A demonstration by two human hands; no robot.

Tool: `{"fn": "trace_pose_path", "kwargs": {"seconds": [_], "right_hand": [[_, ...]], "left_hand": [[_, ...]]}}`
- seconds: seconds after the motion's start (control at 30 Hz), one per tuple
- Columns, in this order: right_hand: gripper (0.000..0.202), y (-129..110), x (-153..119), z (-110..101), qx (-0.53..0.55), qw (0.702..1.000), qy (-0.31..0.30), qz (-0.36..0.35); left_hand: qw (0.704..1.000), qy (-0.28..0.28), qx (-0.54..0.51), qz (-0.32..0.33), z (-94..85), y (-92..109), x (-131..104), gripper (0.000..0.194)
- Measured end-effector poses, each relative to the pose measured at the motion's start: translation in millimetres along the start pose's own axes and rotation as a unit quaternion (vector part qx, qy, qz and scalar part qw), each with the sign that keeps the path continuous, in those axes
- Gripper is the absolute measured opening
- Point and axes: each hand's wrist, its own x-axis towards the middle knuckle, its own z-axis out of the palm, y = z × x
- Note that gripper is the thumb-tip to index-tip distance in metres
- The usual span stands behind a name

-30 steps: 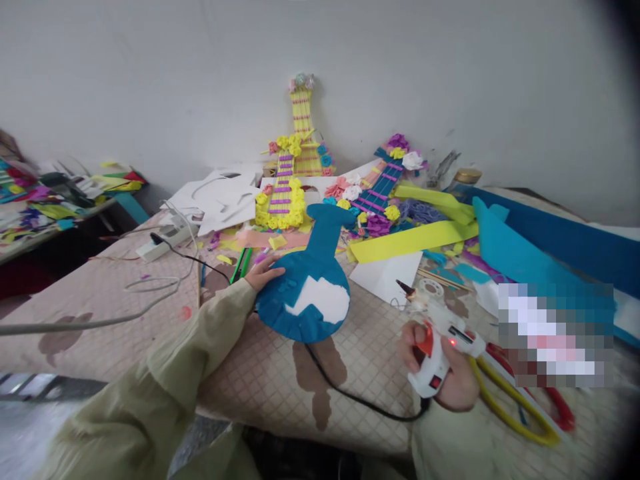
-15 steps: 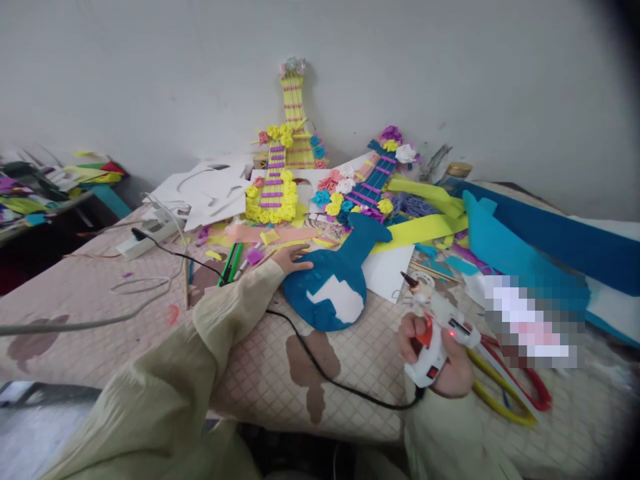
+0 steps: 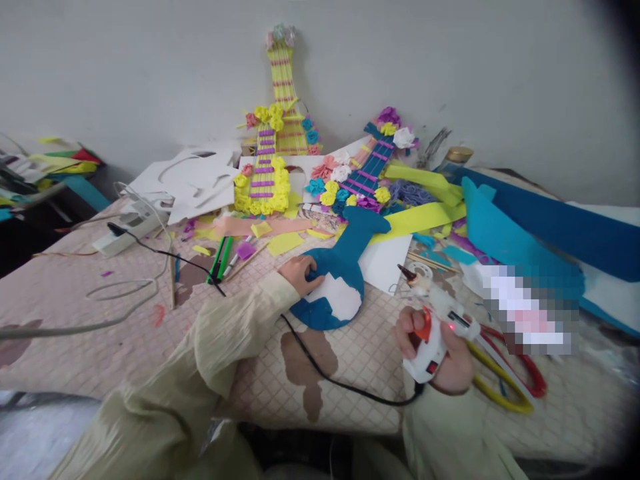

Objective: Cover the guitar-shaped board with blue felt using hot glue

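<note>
A flat guitar-shaped piece covered in blue paper [image 3: 345, 257] lies in the middle of the table, with a bare white patch [image 3: 336, 297] on its round body. My left hand [image 3: 299, 273] rests on the body's left side, its fingers curled and pinching the blue paper beside the patch. In my right hand [image 3: 435, 350] is a white hot glue gun [image 3: 424, 357] with an orange trigger and a small lit red light. Its dark nozzle points up and left, apart from the blue piece. The gun's black cord [image 3: 345, 390] runs across the table.
Decorated toy guitars, one yellow [image 3: 263, 177] and one blue [image 3: 373, 170], lean at the back. A green cutter [image 3: 220, 259] lies left of centre, near a power strip [image 3: 127, 230]. Yellow-and-red-handled scissors [image 3: 500, 387] lie right. Blue paper [image 3: 520, 233] stretches along the right.
My left hand has moved right and nearer over the blue piece, its outstretched fingers now curled at the white patch. My right hand still holds the glue gun in about the same place.
</note>
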Motion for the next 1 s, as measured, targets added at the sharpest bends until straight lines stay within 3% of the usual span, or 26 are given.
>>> {"fn": "trace_pose_path", "kwargs": {"seconds": [0.3, 0.5, 0.77, 0.9, 1.0], "right_hand": [[0.026, 17, 14, 5, -0.080, 0.992, 0.037, 0.095], [0.035, 2, 28, 25, -0.299, 0.942, 0.040, 0.146], [0.032, -37, 71, 43, -0.457, 0.881, -0.039, 0.114], [0.034, -37, 91, 39, -0.459, 0.874, -0.083, 0.137], [0.035, -31, 92, 33, -0.457, 0.870, -0.107, 0.153]], "left_hand": [[0.999, 0.032, -0.015, 0.039, 7.5, -11, -4, 0.012], [0.998, 0.026, -0.031, 0.053, 5.1, -13, -5, 0.008], [0.998, 0.019, -0.024, 0.051, 4.8, -8, -7, 0.011], [0.998, 0.010, -0.027, 0.060, 2.3, -8, -7, 0.004], [0.998, 0.006, -0.032, 0.061, 1.1, -9, -6, 0.005]]}}
